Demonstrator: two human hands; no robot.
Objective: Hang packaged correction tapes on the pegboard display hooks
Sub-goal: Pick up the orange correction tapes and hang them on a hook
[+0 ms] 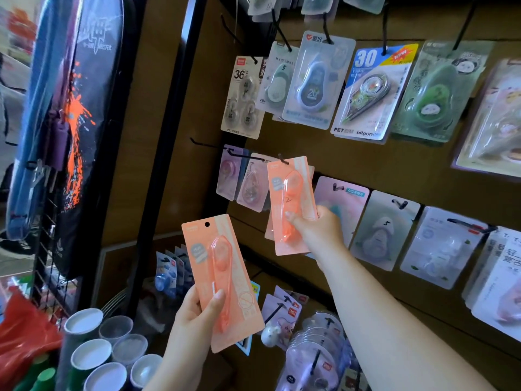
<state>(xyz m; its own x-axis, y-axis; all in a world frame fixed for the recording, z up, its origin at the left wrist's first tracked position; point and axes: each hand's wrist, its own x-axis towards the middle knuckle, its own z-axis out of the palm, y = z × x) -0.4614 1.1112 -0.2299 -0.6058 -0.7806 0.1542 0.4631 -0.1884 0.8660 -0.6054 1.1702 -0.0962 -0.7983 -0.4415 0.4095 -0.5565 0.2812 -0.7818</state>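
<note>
My right hand (315, 231) grips an orange correction tape pack (291, 187) by its lower half and holds it up against the brown pegboard (352, 158). The pack's top hole sits at the tip of a black hook (282, 160), with another orange pack just behind it. Lower and to the left, my left hand (197, 311) holds a second orange pack (222, 280), upright and tilted slightly, its round hang hole free at the top. An empty black hook (201, 143) sticks out to the left of the row.
Many other packaged correction tapes hang in rows across the pegboard, such as a blue "30" pack (372, 91). A black shelf post (169, 131) stands left of the board. Tubes and cups (95, 354) crowd the lower left, with a dark bag (84, 114) hanging above them.
</note>
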